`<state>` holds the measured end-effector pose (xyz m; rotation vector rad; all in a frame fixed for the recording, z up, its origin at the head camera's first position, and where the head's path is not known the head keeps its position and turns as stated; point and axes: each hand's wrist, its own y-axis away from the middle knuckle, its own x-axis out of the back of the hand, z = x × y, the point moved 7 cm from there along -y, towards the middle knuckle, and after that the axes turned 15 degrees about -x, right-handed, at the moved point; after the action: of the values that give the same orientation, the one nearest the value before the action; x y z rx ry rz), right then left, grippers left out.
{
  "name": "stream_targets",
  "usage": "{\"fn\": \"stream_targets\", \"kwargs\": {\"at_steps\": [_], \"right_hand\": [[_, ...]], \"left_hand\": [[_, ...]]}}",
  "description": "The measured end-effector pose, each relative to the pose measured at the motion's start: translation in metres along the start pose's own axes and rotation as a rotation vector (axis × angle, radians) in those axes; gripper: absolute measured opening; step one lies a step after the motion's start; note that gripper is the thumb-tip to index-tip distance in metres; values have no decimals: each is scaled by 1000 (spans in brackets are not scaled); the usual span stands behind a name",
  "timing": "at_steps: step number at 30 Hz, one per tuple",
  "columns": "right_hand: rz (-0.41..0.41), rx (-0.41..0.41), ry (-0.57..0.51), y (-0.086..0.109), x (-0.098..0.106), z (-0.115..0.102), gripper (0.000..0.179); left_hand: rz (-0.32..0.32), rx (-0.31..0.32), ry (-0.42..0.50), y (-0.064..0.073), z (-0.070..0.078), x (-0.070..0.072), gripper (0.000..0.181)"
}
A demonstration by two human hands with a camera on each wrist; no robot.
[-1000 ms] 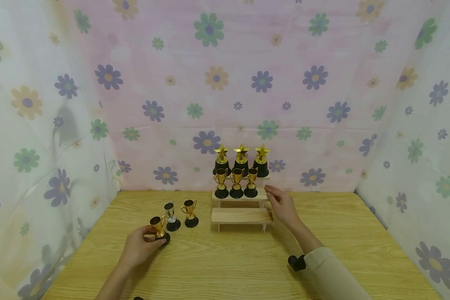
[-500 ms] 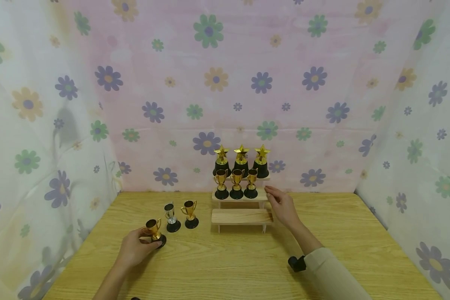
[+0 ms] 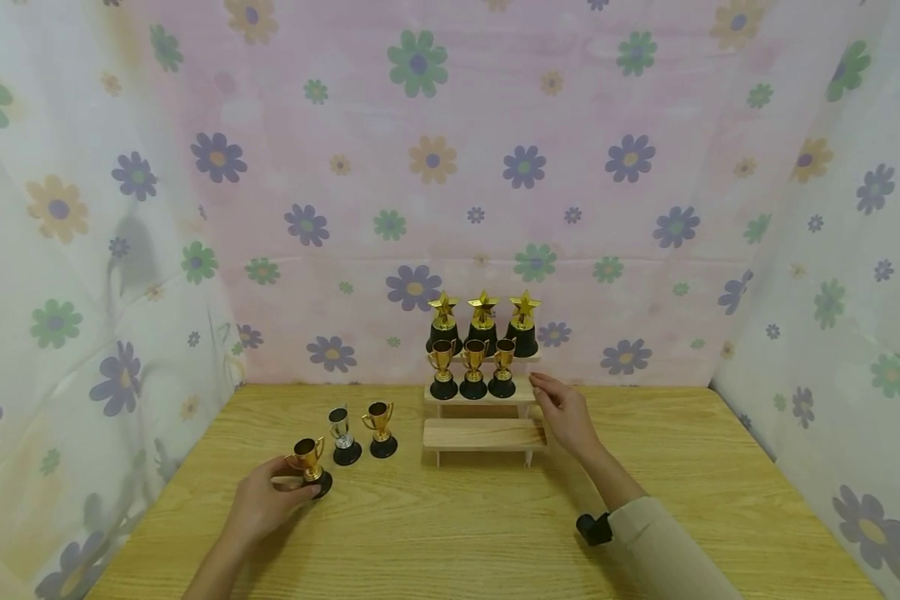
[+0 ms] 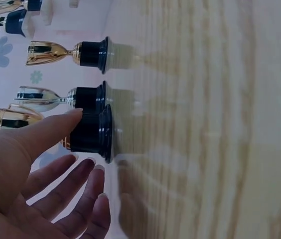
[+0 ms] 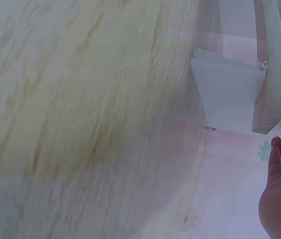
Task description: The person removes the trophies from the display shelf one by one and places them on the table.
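Note:
In the head view, my left hand [image 3: 266,504] holds a small gold trophy cup [image 3: 310,457] by its black base, thumb in front, on the left of the table. In the left wrist view, the thumb [image 4: 56,129] lies across that black base [image 4: 88,133], and the other fingers curve below it. A silver trophy cup [image 3: 341,427] and another gold trophy cup [image 3: 378,421] stand close behind. My right hand [image 3: 568,417] rests its fingertips at the right end of the wooden step stand's middle shelf [image 3: 523,389]; in the right wrist view the fingers [image 5: 275,162] are fairly straight.
Three gold trophy cups [image 3: 474,358] stand on the middle shelf. Three gold star trophies [image 3: 483,321] occupy the top one. The bottom shelf [image 3: 483,432] is bare wood. Flowered cloth [image 3: 480,183] encloses the table [image 3: 450,533] at the back and sides.
My left hand has shifted slightly left and toward me, and the gold trophy cup has moved left a little with it. The right hand stays at the shelf's end.

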<state>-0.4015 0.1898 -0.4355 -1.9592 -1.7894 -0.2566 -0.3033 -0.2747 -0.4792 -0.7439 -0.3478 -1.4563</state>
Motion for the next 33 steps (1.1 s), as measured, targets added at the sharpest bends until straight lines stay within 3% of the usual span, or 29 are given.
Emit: {"fn": "stream_targets", "kwargs": {"at_steps": [8,12,17,26,33], "right_hand": [[-4,-5,-8,-1,-1,2,33],[-4,-4,-6,-1,-1,3,33],[-1,-6,-2,-1,0,3,33],[-5,-6,-15,-1,0,2,33],[-1,4,-12,-1,0,3,33]], "left_hand": [[16,4,-24,7,12,20,62],[29,6,-43,9,26,34,73],[70,-53,-110,7,49,45,77],[151,-222,-116,2,90,39,64],[153,-260,-49,-8,107,25,63]]}}
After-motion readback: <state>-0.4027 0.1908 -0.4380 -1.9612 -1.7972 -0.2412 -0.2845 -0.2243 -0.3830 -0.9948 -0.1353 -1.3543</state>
